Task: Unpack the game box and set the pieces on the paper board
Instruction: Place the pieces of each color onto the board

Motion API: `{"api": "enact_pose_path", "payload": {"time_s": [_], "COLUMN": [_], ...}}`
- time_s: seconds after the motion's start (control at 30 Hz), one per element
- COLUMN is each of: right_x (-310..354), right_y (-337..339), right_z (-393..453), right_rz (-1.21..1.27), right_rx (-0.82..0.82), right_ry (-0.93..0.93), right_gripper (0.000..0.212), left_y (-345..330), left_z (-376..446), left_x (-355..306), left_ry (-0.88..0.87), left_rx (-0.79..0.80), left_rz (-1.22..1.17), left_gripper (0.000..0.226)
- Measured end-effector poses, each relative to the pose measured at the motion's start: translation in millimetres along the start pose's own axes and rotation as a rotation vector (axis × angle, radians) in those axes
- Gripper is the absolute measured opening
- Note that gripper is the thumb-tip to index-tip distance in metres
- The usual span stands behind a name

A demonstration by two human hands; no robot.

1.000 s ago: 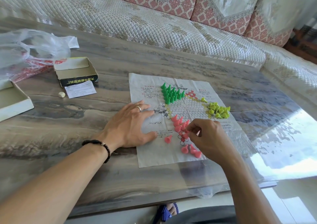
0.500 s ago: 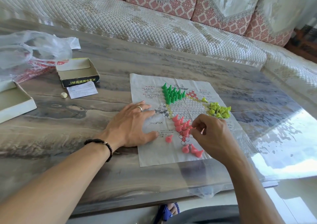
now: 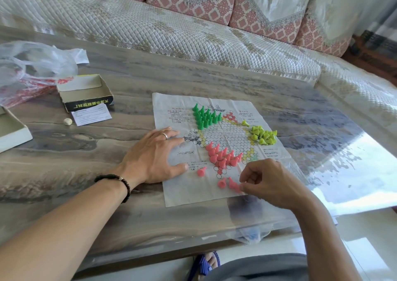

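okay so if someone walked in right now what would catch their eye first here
Probably the bright pieces on the paper board mid-table: green pieces at its far side, yellow pieces to the right, pink pieces nearest. The left hand lies flat on the board's left edge, while the right hand reaches loose pink ones.

home living room, quilted sofa (image 3: 171, 29) with patterned cushions (image 3: 189, 3), marbled coffee table (image 3: 107, 151)

View: a single head-worn wide-angle camera; no second view shares the scene.
Position: above the near edge of the table (image 3: 225, 80).
Direction: forward and downward, toward the sofa (image 3: 171, 29) beyond the far edge.
Proximity: close; both forearms enter from the bottom.
Centre of frame: the paper board (image 3: 176, 106).
Distortion: straight edges bow toward the borders.
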State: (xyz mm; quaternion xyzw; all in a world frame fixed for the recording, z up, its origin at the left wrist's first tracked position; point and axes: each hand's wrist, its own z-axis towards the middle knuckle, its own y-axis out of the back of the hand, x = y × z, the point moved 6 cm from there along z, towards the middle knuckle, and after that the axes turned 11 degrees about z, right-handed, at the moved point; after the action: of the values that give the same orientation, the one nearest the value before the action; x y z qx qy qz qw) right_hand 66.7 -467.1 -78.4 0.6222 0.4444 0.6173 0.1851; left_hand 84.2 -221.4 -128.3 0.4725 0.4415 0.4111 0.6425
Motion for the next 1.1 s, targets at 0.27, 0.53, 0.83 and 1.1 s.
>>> {"api": "enact_pose_path", "payload": {"time_s": [0.27,0.53,0.83,1.1], "right_x": [-1,9,15,15], "right_y": [11,-1,-5,-5], "right_z": [7,19,23,22], "right_rz": [-0.003,-0.046,-0.119,-0.085], "right_rx": [-0.238,-0.328,-0.304,-0.309], "right_ry": [0.047,0.096,0.098,0.111], "right_gripper": [0.015,0.007,0.007,0.006], "left_y": [0,0,-1,-2], "left_z": [0,0,1,1], "left_x": [0,0,0,1], "left_ry": [0.002,-0.006,-0.006,-0.002], "left_rx": [-0.001,0.002,0.012,0.023], "left_rz": [-0.006,-0.004,0.012,0.02], "left_gripper": [0.098,0.099,0.099,0.1]}}
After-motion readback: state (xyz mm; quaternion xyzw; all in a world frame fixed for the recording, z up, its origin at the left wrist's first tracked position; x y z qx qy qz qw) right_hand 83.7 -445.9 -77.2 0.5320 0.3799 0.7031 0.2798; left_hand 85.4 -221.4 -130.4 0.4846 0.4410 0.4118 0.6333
